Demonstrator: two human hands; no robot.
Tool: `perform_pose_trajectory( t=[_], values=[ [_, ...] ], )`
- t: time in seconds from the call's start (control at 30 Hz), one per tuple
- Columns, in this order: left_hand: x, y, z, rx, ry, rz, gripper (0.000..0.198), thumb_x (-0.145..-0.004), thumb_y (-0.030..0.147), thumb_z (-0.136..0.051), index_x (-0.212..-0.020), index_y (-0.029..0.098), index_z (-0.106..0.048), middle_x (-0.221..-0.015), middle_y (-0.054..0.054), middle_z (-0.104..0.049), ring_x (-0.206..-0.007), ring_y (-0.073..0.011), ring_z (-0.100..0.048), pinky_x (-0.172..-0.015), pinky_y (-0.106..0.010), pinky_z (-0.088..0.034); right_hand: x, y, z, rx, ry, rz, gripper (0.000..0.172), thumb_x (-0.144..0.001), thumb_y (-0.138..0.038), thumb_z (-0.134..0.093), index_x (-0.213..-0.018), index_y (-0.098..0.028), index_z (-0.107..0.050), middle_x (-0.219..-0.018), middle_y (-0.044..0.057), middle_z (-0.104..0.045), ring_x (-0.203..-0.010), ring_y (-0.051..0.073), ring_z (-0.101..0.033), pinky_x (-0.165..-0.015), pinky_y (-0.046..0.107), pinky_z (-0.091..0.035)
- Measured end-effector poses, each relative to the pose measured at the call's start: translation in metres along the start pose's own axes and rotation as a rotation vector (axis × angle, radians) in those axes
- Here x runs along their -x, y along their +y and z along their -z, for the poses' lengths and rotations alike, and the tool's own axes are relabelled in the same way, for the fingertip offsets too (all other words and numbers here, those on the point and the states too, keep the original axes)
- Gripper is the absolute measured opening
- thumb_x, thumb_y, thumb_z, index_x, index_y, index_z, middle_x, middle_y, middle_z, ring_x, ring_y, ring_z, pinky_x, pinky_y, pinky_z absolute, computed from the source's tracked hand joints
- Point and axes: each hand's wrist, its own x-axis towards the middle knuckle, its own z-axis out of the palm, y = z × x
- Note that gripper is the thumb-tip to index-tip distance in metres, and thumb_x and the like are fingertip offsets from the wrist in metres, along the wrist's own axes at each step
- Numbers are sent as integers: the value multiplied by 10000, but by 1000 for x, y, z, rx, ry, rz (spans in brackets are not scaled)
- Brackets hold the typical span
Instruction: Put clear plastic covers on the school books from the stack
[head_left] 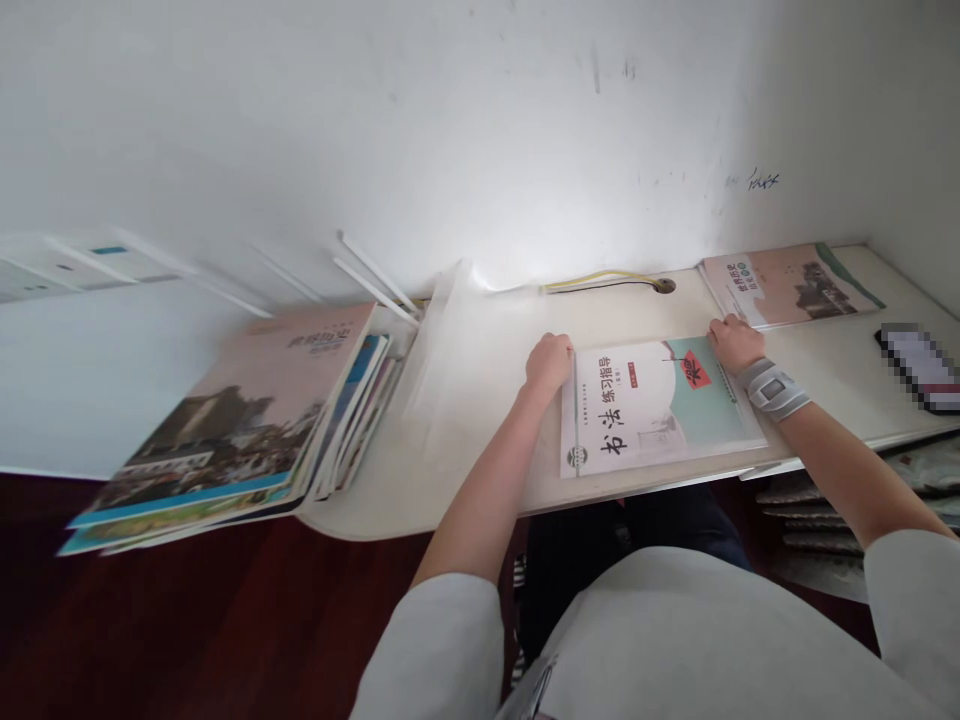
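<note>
A calligraphy workbook (660, 410) with a white and green cover and a red diamond lies flat near the desk's front edge. My left hand (550, 362) is closed at its upper left corner, fingers curled over the edge. At the upper right corner my right hand (737, 343), with a grey band on the wrist, is closed on the book's edge in the same way. The fingertips of both hands are partly hidden. Left of my left hand are clear plastic sheets (442, 360), see-through and hard to outline.
A pile of books (255, 400) overhangs the desk's left end. A pink history book (795, 285) lies at the back right, with a phone (919, 365) nearer the right edge. A yellow cable (600, 277) runs along the wall into a desk hole.
</note>
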Motion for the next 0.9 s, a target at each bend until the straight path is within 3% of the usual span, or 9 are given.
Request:
perform_pose_trajectory(
  t=[0.23,0.4,0.47,0.53,0.6,0.73,0.8,0.9],
  values=[
    [7,3,1,-118,0,-31,309,-798,87,-398,-874,193,-679,-973,-108,-599,-895,-240,-587,-809,-358,-460,4,6,-4,-45,-11,24,374,-914,-263,-301,-1107,-193,-614,-1099,180,-580,-977,293,-585,-721,406,-491],
    [16,10,-1,-198,6,-75,360,-824,82,-342,-980,143,-661,-1065,-180,-576,-1048,-327,-522,-819,-426,-451,4,3,4,-67,-18,3,379,-877,-168,-317,-1166,-165,-562,-1133,190,-557,-991,298,-580,-733,403,-485],
    [19,12,-3,-219,1,-127,388,-831,66,-321,-1040,135,-641,-1127,-190,-564,-1112,-324,-488,-877,-431,-427,13,4,13,-70,-2,11,381,-864,-165,-345,-1194,-158,-537,-1167,191,-541,-1006,291,-575,-754,387,-478],
    [21,12,-5,-231,-12,-199,400,-845,68,-322,-1113,150,-608,-1206,-166,-547,-1180,-289,-450,-956,-408,-385,31,7,23,-121,42,46,358,-864,-201,-381,-1184,-159,-534,-1164,172,-554,-989,267,-582,-781,359,-466],
    [22,12,-9,-235,-29,-264,380,-881,119,-332,-1172,169,-571,-1253,-133,-537,-1217,-256,-426,-1011,-389,-342,57,15,32,-254,60,118,301,-866,-257,-412,-1113,-170,-561,-1038,126,-618,-867,223,-606,-765,323,-459],
    [17,11,-14,-244,-51,-324,341,-926,224,-328,-1166,175,-564,-1208,-108,-575,-1156,-244,-476,-999,-411,-349,116,33,36,-552,-143,238,208,-872,-335,-428,-877,-213,-596,-682,8,-617,-591,141,-558,-628,260,-437],
    [14,13,-15,-252,-55,-339,324,-924,219,-333,-1109,169,-594,-1162,-108,-595,-1131,-247,-494,-983,-415,-358,140,39,33,-600,-189,239,218,-869,-347,-428,-821,-218,-597,-686,7,-621,-589,134,-552,-605,254,-429],
    [13,15,-18,-264,-57,-361,326,-924,200,-319,-1067,143,-607,-1149,-127,-595,-1146,-263,-486,-983,-427,-351,167,37,28,-636,-126,175,223,-856,-375,-453,-822,-216,-606,-777,41,-644,-663,155,-579,-631,272,-441]
  ],
)
